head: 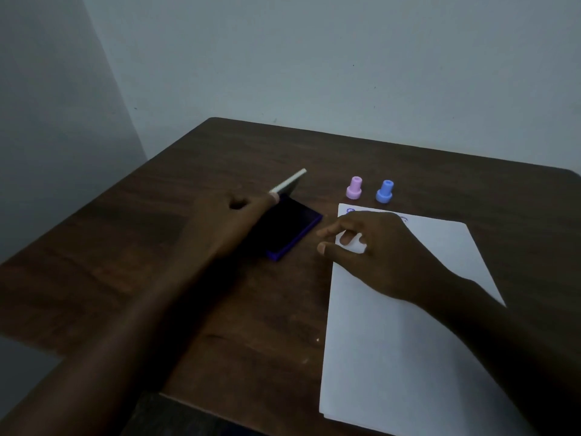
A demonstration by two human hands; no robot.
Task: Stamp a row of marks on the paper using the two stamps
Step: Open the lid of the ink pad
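A pink stamp (354, 188) and a blue stamp (384, 191) stand upright side by side on the table, just beyond the top edge of a white paper (393, 341). Blue marks (350, 211) show along the paper's top edge, partly hidden by my right hand (371, 247), which hovers over the paper's upper left corner with fingers apart and nothing in it. A purple ink pad (292, 231) lies left of the paper with its white lid (290, 182) tilted up. My left hand (229, 221) holds that lid by its near edge.
The dark wooden table (157, 247) stands against a pale wall (314, 58), in a corner. Its near left edge drops away toward the floor. Bare wood lies right of the stamps and left of the ink pad.
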